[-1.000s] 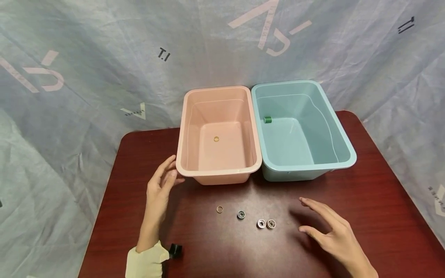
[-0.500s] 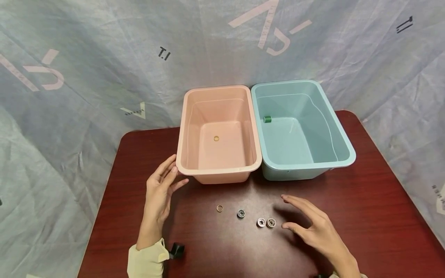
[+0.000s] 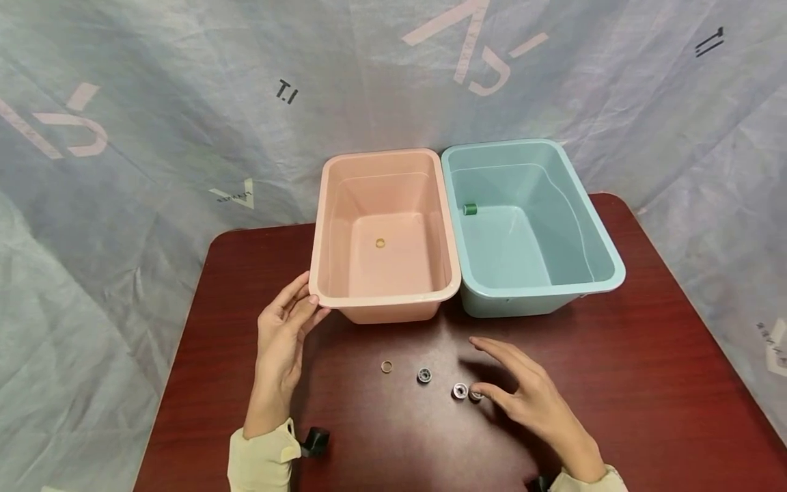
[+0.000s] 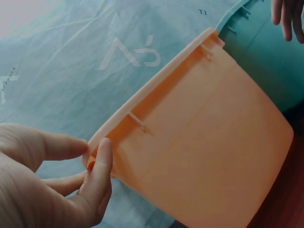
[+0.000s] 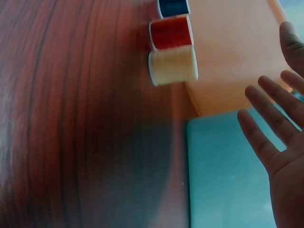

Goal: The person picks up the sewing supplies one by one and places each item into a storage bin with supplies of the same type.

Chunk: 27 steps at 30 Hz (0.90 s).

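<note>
My left hand (image 3: 283, 335) pinches the front left corner of the pink basin (image 3: 387, 301), thumb and fingers either side of its rim in the left wrist view. My right hand (image 3: 529, 389) hovers over the table with fingers spread apart and nothing between them. Its thumb overlaps the rightmost of three thread spools standing on end. In the right wrist view they show as a cream spool (image 5: 173, 65), a red spool (image 5: 171, 32) and a dark blue spool (image 5: 173, 7). A thin gold ring (image 3: 387, 367) lies to their left.
The light blue basin (image 3: 541, 290) stands against the pink one's right side, with a green spool (image 3: 470, 209) inside. Another gold ring (image 3: 380, 242) lies in the pink basin. Behind the dark red table (image 3: 664, 342) hangs a grey printed sheet (image 3: 369, 75).
My right hand has moved left across the table until its thumb overlaps the rightmost spool. My left hand has closed its thumb onto the pink basin's rim.
</note>
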### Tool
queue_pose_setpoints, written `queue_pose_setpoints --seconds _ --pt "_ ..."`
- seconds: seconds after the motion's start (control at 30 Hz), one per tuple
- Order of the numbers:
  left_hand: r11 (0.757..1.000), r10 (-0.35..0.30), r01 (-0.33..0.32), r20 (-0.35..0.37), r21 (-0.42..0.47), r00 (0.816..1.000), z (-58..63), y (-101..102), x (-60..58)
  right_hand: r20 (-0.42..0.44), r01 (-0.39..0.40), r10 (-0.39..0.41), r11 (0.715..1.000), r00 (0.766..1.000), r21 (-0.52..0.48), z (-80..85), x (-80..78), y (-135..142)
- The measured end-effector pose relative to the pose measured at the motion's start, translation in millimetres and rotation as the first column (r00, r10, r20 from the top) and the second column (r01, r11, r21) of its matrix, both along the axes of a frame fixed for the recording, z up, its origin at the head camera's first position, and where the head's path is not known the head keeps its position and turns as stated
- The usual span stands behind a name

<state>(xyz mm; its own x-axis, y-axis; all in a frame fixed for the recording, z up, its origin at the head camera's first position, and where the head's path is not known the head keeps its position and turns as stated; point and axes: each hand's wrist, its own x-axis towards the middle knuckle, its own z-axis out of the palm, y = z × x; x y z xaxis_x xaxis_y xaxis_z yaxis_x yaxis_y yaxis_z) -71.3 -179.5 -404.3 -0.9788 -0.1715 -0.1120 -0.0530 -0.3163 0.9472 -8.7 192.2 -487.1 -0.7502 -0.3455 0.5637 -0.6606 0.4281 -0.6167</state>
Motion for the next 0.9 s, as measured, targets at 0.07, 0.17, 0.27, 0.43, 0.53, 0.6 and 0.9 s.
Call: queue_pose_setpoints --seconds 0.07,0.17,0.27,0.43,0.53,0.6,0.9 --pt "1.0 0.004 -0.004 -0.003 0.02 1.0 0.6 0.4 -1.4 0.026 0.01 -0.011 1.0 1.0 0.021 1.7 -0.5 -3.6" --pt "0.999 -0.002 0.002 -0.01 0.041 1.0 1.9 1.9 -3.6 0.064 0.032 -0.035 0.998 0.997 0.047 3.0 -0.8 -8.6" --pt "0.999 -0.016 0.017 -0.012 0.042 1.0 3.8 2.9 -4.8 0.088 0.044 -0.05 0.997 0.995 0.063 3.7 -1.4 -14.3" --pt "1.0 -0.025 0.025 -0.001 0.015 1.0 6.8 1.1 -3.5 0.102 0.026 -0.035 0.996 0.994 0.086 4.7 -3.3 -26.1" --pt "1.0 -0.027 0.027 0.012 0.016 1.0 7.0 0.1 -2.4 0.096 0.008 -0.017 0.995 0.995 0.096 3.2 -4.2 -32.4" --pt "0.999 -0.032 0.032 0.02 0.021 0.999 6.6 -0.3 -1.7 0.092 -0.003 -0.007 0.995 0.996 0.104 1.4 -4.6 -36.2" --pt "0.999 -0.04 0.039 0.023 0.016 0.999 7.7 -0.8 -1.7 0.109 -0.03 0.011 0.983 0.994 0.179 -0.1 -5.6 -54.4"
